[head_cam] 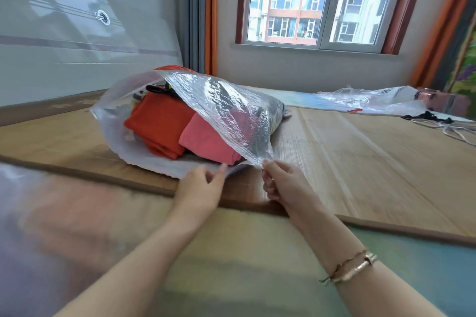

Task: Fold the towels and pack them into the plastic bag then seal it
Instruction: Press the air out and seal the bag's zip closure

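At the far left a pale panel (85, 33) leans behind the bamboo mat (347, 152); on the mat, ahead of both hands and a little left of centre, lies the plastic bag (226, 108), its mouth gaping toward the person and its long axis running away to the right; inside it sit a folded red towel (159, 123) and, touching it on the right, a folded pink towel (206, 140), with darker items behind that are too hidden to name. The left hand (199, 188) reaches the bag's lower lip (180, 167), fingers nearly straight and relaxed, touching the film without gripping it; the right hand (280, 183), just beside it, pinches the upper lip's corner and holds that flap lifted over the towels. Both hands are about equally near the mouth, so closing it looks like a matter of bringing the raised flap down to the lower lip; the pink towel pokes close to the opening and could catch in the seal. Further right, well apart, lie a second crumpled bag (373, 100) and loose cords (438, 123).
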